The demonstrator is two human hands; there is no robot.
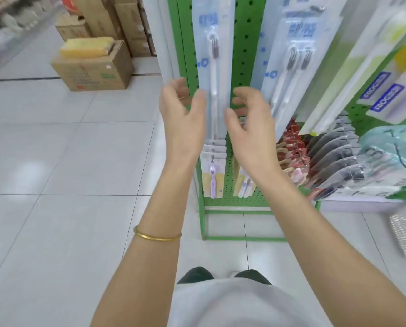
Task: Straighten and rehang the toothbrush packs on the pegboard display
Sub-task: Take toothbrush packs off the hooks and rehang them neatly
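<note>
1. The pack point(212, 67) hangs at upper centre on the pegboard point(241, 55), long axis vertical, lower end between our hands.
2. Left hand point(183, 109) and right hand point(250, 116) flank it, apart, fingers loosely curled, gripping nothing, equally near.
3. Its top is cut off by the frame edge; blur hides whether our thumbs touch it.

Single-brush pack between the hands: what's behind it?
Green pegboard shows on both sides of the pack; its hook and the board directly behind are hidden.
</note>
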